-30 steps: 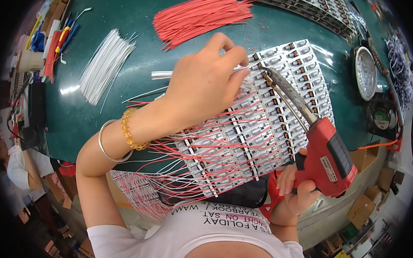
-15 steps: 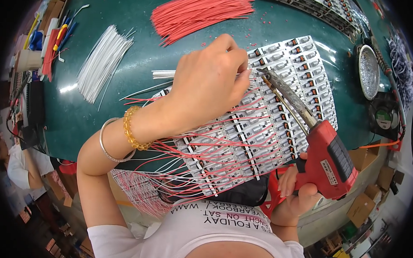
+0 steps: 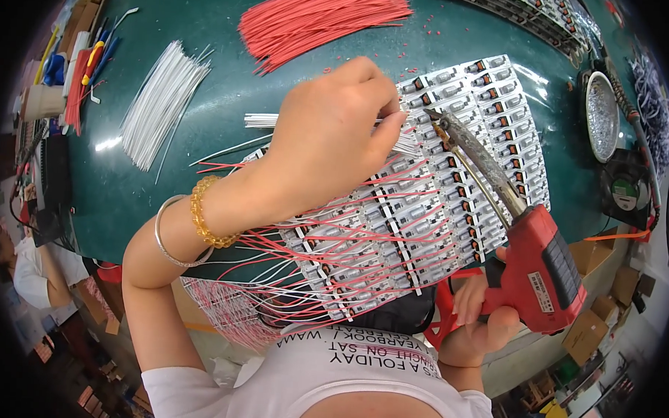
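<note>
The board (image 3: 453, 195) lies aslant on the green bench (image 3: 225, 80), its near end, I judge, overhanging the edge. The left hand (image 3: 337, 128) rests over its far left portion, closed with the thumb against the bent forefinger around a bundle (image 3: 259, 121) of white wires. Ends emerge on both sides; the inner fingertips are hidden from me. The right hand (image 3: 479, 332) is wrapped round the handle of a red soldering gun (image 3: 542, 271). The tip (image 3: 440, 124) points at the board just beside the left thumb; whether it touches, I cannot tell from my remote seat.

Hazards, in my judgement: a slight slip of either wrist could burn the thumb, since tip and skin are so near. A slackened pinch could let the bundle fan out. The red and white leads (image 3: 274, 247), trailing beneath the left forearm, could snag and strain their joints. Weight on the overhang could tilt the board.

Markings: the gun carries a pale label (image 3: 542, 292) with print too small for me to read. The white shirt (image 3: 269, 387) bears dark and reddish capitals, inverted from my viewpoint. I can make out no maker's name.
</note>
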Action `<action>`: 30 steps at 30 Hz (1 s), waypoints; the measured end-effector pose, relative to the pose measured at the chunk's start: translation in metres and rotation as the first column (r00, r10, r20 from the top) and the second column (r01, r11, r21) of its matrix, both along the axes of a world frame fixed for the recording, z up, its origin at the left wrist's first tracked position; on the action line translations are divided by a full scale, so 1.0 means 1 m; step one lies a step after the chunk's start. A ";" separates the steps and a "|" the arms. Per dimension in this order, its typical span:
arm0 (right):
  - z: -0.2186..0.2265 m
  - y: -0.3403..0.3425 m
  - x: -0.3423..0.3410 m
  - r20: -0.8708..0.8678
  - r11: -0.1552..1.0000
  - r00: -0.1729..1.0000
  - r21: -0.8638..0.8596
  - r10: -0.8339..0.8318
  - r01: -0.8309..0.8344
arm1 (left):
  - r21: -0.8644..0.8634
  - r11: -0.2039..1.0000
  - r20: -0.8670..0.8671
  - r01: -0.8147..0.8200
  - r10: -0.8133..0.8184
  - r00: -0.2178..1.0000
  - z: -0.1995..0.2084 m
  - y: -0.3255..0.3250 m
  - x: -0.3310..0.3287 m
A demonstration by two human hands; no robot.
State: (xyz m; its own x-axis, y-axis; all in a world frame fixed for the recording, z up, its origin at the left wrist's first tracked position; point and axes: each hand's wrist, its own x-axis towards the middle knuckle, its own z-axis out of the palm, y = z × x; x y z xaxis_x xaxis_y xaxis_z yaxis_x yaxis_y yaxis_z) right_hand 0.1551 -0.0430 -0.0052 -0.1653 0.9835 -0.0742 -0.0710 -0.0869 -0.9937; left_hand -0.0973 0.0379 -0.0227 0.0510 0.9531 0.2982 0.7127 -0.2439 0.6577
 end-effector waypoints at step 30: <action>-0.001 -0.004 0.004 -0.047 1.000 0.999 -0.002 -0.007 0.007 | 0.038 0.999 0.045 0.016 -0.018 0.999 0.009 -0.001 0.004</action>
State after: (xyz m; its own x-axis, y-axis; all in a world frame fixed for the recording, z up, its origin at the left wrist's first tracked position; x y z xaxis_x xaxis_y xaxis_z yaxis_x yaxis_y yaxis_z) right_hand 0.1587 -0.0471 -0.0058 -0.1618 0.9845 -0.0679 -0.1184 -0.0876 -0.9891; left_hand -0.0931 0.0369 -0.0133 0.0527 0.9404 0.3358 0.6780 -0.2806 0.6794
